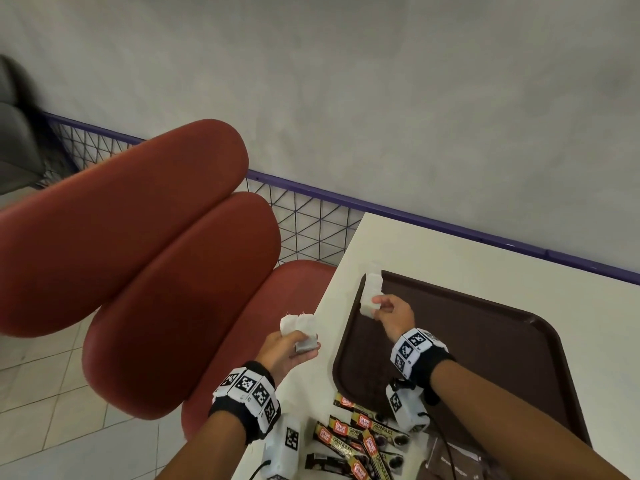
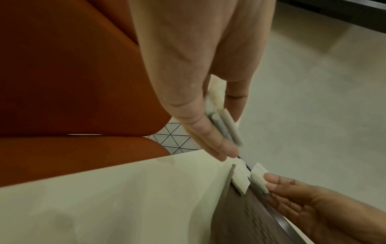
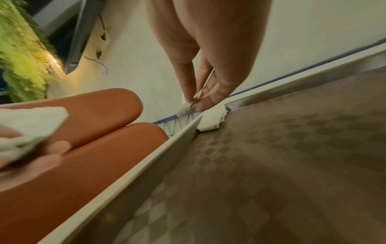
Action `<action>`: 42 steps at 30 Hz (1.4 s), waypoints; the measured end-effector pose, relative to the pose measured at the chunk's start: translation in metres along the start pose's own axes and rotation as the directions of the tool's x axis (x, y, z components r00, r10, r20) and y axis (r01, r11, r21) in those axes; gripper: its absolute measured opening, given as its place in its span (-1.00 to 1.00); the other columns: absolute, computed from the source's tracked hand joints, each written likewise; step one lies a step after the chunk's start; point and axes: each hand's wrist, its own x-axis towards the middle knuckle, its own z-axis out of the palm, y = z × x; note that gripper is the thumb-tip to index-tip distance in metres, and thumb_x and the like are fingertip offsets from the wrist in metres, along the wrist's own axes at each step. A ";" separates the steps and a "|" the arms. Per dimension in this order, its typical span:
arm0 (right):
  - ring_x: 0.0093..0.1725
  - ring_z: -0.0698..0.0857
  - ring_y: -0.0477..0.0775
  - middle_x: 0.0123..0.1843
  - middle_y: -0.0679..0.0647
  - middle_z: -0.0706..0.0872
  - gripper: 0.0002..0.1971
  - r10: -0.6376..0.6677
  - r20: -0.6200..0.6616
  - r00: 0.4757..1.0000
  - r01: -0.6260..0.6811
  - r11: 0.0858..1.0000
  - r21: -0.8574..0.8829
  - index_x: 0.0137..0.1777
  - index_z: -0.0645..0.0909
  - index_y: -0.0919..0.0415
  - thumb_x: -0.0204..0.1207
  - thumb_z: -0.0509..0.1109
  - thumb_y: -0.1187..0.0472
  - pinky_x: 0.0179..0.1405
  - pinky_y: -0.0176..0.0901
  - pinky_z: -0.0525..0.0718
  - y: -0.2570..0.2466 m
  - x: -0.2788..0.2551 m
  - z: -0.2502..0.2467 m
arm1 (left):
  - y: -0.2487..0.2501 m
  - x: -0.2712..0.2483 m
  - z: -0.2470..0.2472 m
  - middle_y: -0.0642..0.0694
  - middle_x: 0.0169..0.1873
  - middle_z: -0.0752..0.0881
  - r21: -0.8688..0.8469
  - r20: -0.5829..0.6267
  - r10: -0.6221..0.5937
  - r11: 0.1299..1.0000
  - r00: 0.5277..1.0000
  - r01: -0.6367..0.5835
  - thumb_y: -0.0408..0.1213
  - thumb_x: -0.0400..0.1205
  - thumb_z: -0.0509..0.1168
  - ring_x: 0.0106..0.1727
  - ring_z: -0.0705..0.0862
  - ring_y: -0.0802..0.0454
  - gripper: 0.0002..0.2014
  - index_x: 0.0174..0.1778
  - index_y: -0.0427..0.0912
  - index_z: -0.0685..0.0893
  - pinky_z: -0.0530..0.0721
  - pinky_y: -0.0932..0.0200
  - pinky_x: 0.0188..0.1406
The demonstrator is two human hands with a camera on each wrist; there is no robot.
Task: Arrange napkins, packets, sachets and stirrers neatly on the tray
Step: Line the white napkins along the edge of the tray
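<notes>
A dark brown tray [image 1: 485, 341] lies on the white table [image 1: 450, 251]. Several small white sachets [image 1: 372, 282] lie in a row at its far left corner, seen too in the right wrist view [image 3: 211, 120]. My right hand [image 1: 379, 306] hovers over that corner and pinches one white sachet [image 3: 184, 109] between thumb and fingers. My left hand [image 1: 304, 344] is left of the tray, beyond the table's edge, and holds a fanned bunch of the same white sachets [image 1: 299, 325], whose edges show between its fingers [image 2: 225, 128].
Several black and gold coffee stick packets [image 1: 360, 434] lie loose on the table near the tray's front left corner. Brown napkins [image 1: 450, 459] sit at the bottom edge. A red padded bench [image 1: 156, 271] stands left of the table, and a purple wire rail [image 1: 311, 209] runs along the wall.
</notes>
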 end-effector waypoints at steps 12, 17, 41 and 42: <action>0.11 0.61 0.37 0.22 0.38 0.49 -0.69 0.004 -0.045 0.999 -0.016 0.961 -0.277 0.10 0.62 0.44 0.40 0.23 0.64 -0.01 -0.11 0.56 0.019 0.028 0.029 | 0.001 0.002 -0.033 -0.37 0.01 0.69 -0.007 -0.076 0.032 0.999 0.997 -0.032 -0.54 0.54 0.33 -0.06 0.72 -0.14 -0.72 0.17 -0.51 0.58 0.79 0.18 -0.28; 0.12 0.62 0.37 0.24 0.38 0.49 -0.68 0.020 -0.044 0.999 -0.033 0.952 -0.305 0.12 0.61 0.44 0.43 0.20 0.62 -0.05 -0.14 0.53 0.017 0.032 0.031 | 0.001 0.001 -0.038 -0.37 0.01 0.70 0.009 -0.088 0.035 0.999 0.995 -0.034 -0.51 0.53 0.37 -0.07 0.74 -0.13 -0.75 0.12 -0.43 0.60 0.76 0.17 -0.33; -0.29 0.64 -0.22 -0.21 0.00 0.67 -0.82 -0.179 0.486 0.855 0.084 0.974 0.212 -0.16 0.63 0.22 0.51 0.32 0.50 -0.27 -0.46 0.62 -0.020 -0.067 0.017 | -0.009 -0.006 0.011 -0.29 -0.05 0.73 0.116 -0.016 0.042 0.992 0.999 -0.040 -0.47 0.54 0.37 -0.14 0.73 -0.10 -0.74 0.14 -0.42 0.63 0.75 0.19 -0.30; -0.26 0.64 -0.17 -0.20 0.01 0.68 -0.85 -0.189 0.480 0.856 0.084 0.969 0.232 -0.12 0.63 0.26 0.50 0.33 0.50 -0.26 -0.43 0.63 -0.020 -0.069 0.015 | -0.009 -0.006 0.013 -0.28 -0.06 0.74 0.116 -0.017 0.041 0.993 0.999 -0.039 -0.47 0.54 0.37 -0.14 0.73 -0.10 -0.74 0.14 -0.41 0.63 0.75 0.19 -0.30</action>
